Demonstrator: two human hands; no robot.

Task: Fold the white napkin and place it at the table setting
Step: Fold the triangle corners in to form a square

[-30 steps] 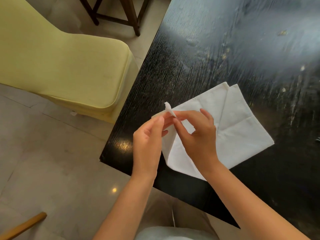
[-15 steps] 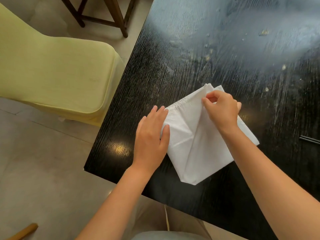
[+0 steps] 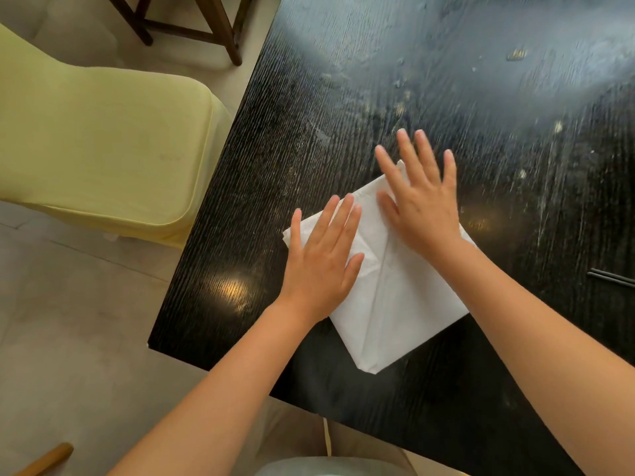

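Pale floor tiles run along the left of the view, where a yellow-green covered chair (image 3: 103,149) stands just beside the dark wood-grain tabletop (image 3: 343,97), its seat pushed close to the edge. Behind it, brown wooden legs of another piece of furniture (image 3: 220,25) stand on the floor.

Moving right, the left hand (image 3: 319,262) lies palm down on the left part of the white napkin (image 3: 398,304), near the tabletop's corner. Its grip is spread flat, fingers extended and close together, pinching nothing. That placement looks meant to pin the folded layer so the cloth cannot slide or spring open on the glossy surface.

Next over, the right hand (image 3: 422,201) is also flat and open, fingers fanned, covering the napkin's far corner with the fingertips reaching past it onto the bare wood. It seems to be pressing a crease toward that corner. A fold line runs down the napkin between the two hands to the pointed near end.

The napkin sits flat near the person's edge, partly folded; judging by this, folding is under way and placing has not begun.

At the far right edge, thin dark sticks (image 3: 611,279), possibly chopsticks, lie apart from the napkin and may mark the setting.
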